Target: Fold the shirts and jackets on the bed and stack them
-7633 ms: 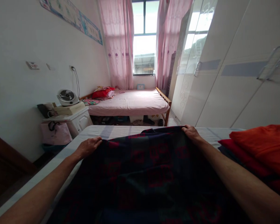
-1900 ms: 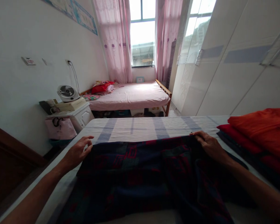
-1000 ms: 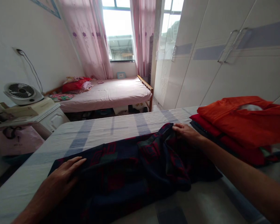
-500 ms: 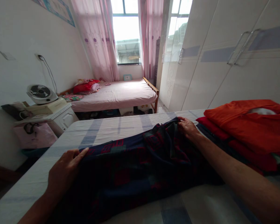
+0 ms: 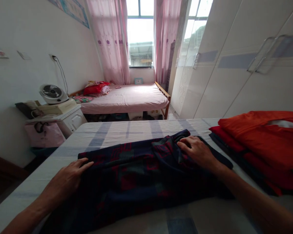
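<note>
A dark navy, red and green patterned garment [image 5: 136, 175] lies spread over the near bed, its far edge fairly straight and its right part bunched in folds. My left hand [image 5: 72, 174] rests on its left end, thumb and fingers apart, not pinching the cloth. On the bunched folds at the right lies my right hand [image 5: 197, 150], fingers loosely bent and apart from the thumb. The undersides of both hands are hidden. To the right of that hand is a stack of folded clothes with an orange garment [image 5: 254, 139] on top and red ones [image 5: 234, 141] beneath.
The near bed has a white and blue sheet [image 5: 112, 131]. Beyond it stands a pink-covered bed [image 5: 136, 97] under a window. A fan [image 5: 54, 93] sits on a white cabinet [image 5: 74, 122] at left, beside a pink bag [image 5: 45, 138]. White wardrobes [image 5: 234, 87] line the right.
Both hands have loosened from the garment's far edge, which now lies lower on the bed. My right hand has come nearer, onto the folds. The view has swung slightly left.
</note>
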Available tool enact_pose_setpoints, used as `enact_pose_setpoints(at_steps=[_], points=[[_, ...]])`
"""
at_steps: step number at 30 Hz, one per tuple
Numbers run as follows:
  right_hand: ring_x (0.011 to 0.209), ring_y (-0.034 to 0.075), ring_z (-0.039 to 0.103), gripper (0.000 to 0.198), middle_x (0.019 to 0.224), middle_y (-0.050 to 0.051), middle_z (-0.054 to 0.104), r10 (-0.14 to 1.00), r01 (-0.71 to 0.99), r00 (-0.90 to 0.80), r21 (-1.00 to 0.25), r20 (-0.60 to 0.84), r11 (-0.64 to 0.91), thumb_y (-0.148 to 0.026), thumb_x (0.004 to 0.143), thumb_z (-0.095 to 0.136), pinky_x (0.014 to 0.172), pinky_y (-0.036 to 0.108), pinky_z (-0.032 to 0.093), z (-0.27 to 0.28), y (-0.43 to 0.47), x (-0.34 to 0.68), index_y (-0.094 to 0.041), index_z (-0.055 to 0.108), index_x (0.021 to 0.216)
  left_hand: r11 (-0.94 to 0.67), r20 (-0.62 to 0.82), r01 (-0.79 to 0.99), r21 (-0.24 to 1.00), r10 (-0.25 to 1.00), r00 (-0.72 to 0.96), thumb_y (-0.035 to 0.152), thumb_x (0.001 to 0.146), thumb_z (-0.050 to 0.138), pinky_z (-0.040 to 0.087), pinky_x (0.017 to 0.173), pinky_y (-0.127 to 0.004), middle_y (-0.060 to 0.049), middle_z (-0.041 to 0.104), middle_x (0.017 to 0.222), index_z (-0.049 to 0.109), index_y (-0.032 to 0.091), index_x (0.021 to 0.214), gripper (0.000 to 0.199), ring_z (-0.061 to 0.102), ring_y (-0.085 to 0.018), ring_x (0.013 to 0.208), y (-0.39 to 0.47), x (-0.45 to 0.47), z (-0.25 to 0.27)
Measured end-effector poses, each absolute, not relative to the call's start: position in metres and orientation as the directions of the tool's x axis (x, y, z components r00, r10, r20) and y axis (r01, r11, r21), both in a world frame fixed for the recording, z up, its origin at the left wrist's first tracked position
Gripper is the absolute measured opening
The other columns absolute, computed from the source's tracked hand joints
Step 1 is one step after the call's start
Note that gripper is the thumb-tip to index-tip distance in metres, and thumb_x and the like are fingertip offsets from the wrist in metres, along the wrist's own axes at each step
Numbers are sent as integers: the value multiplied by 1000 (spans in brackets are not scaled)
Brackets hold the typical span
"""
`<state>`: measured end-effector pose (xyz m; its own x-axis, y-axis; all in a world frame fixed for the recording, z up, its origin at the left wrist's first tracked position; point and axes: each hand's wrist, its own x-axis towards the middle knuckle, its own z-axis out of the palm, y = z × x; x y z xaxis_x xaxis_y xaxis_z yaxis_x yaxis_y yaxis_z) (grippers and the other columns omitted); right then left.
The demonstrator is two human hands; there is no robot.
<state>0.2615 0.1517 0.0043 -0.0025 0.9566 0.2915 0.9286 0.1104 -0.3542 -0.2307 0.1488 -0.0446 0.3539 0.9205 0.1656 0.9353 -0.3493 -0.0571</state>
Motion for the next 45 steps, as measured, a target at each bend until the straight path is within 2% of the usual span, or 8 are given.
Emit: enact_pose_setpoints(at_steps=[4, 10, 16, 20, 27, 32, 40, 45], points=[[95, 28, 56, 31, 92, 10, 67, 984, 974, -116, -181, 132, 139, -47, 80, 55, 84, 42, 42, -6, 141, 242, -19, 70, 85, -428, 281, 901, 71, 875, 394, 23, 84, 42, 42, 102, -43, -8, 52, 134, 58, 23, 124, 43, 51, -26, 120, 134, -191, -31], [105, 20, 58, 13, 106, 5, 67, 895, 695, -190, -589, 404, 413, -27, 86, 51, 94, 35, 43, 0, 129, 241, -23, 63, 90, -500, 285, 804, 321, 861, 422, 38, 90, 44, 43, 102, -37, -4, 42, 143, 45, 31, 133, 44, 47, -22, 126, 106, -121, -20], [106, 16, 58, 15, 115, 5, 64, 729, 431, -621, -652, 288, 624, -21, 90, 47, 94, 30, 43, 37, 68, 209, -23, 61, 93, -724, 380, 616, 311, 689, 617, 37, 78, 64, 33, 108, -48, -9, 14, 156, 14, 34, 146, 85, 25, -31, 139, 96, -59, 2], [102, 12, 60, 21, 110, 1, 66, 680, 420, -708, -661, 190, 622, -13, 87, 47, 95, 25, 41, 37, 57, 211, -23, 62, 96, -790, 233, 497, 359, 591, 772, 17, 71, 62, 30, 108, -49, -8, 53, 132, 29, 28, 142, 78, 49, -26, 121, 100, -23, 0], [132, 27, 36, 61, 140, 6, 47, 838, 853, -434, -149, 330, 500, 2, 71, 44, 104, 48, 30, -2, 141, 289, -26, 55, 125, -613, 163, 304, 729, 587, 793, 6, 63, 59, 43, 81, -26, -4, 59, 102, 57, 19, 77, 19, 55, -16, 89, 88, -3, 10], [128, 27, 43, 25, 122, 3, 63, 831, 862, -417, -129, 368, 490, -13, 81, 48, 102, 48, 32, -26, 171, 321, -25, 66, 93, -356, 6, 260, 898, 599, 801, 12, 70, 61, 39, 59, -19, 2, 54, 74, 52, 19, 75, 13, 47, -10, 65, 65, -9, 37], [115, 25, 54, 23, 102, 5, 68, 877, 847, -353, -286, 326, 447, -15, 79, 48, 99, 41, 36, -37, 168, 336, -24, 65, 91, 1, -240, 369, 929, 761, 602, 21, 61, 72, 36, 50, -16, 6, 51, 70, 51, 21, 82, 29, 45, -7, 58, 61, -36, 37], [101, 22, 59, 26, 104, 7, 66, 891, 861, -260, -328, 373, 388, -18, 83, 45, 93, 37, 42, -35, 185, 324, -21, 60, 104, 123, -124, 273, 954, 992, -17, 44, 67, 70, 50, 63, -23, 1, 62, 89, 52, 25, 108, 49, 62, -15, 74, 102, -89, 27]])
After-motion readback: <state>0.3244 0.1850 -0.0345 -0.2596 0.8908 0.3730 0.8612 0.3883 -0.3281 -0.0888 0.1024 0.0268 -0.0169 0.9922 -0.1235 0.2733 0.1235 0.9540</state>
